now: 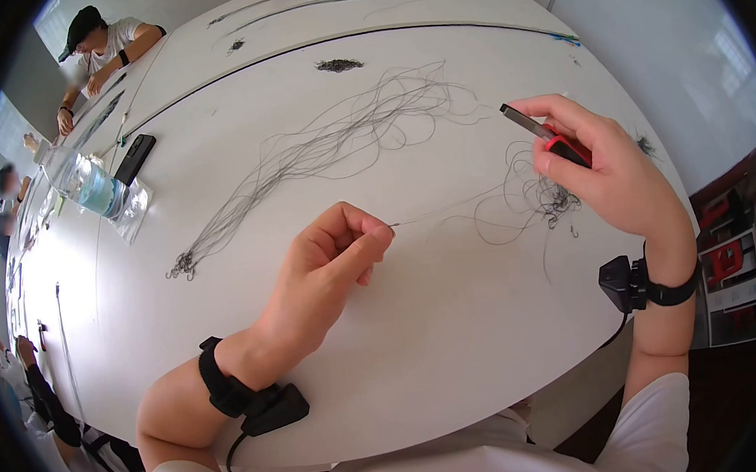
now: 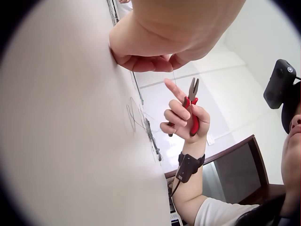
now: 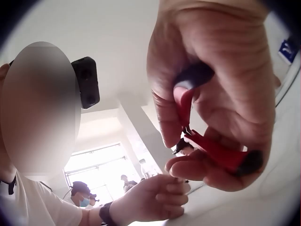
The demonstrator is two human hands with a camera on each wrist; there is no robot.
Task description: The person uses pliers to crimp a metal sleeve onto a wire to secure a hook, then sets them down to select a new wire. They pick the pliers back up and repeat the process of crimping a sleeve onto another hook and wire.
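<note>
Over the near part of the table, my left hand (image 1: pixel 326 266) pinches the end of a thin fishing line (image 1: pixel 396 224) between thumb and forefinger. A small dark tip sticks out past the fingertips. From there the line runs right to a loose tangle of line and hooks (image 1: pixel 558 203). My right hand (image 1: pixel 618 162) holds small red-handled pliers (image 1: pixel 572 149) above that tangle, their metal nose pointing left. In the left wrist view the pliers' jaws stand slightly apart with nothing between them. The right wrist view shows both handles spread within the hand.
A long bundle of lines (image 1: pixel 289 161) ends in clustered hooks (image 1: pixel 184 265) at left. Behind lies a dark heap of small pieces (image 1: pixel 340 65). A water bottle (image 1: pixel 94 186) and a black phone (image 1: pixel 135 159) are at far left. Another person (image 1: pixel 111 49) sits across.
</note>
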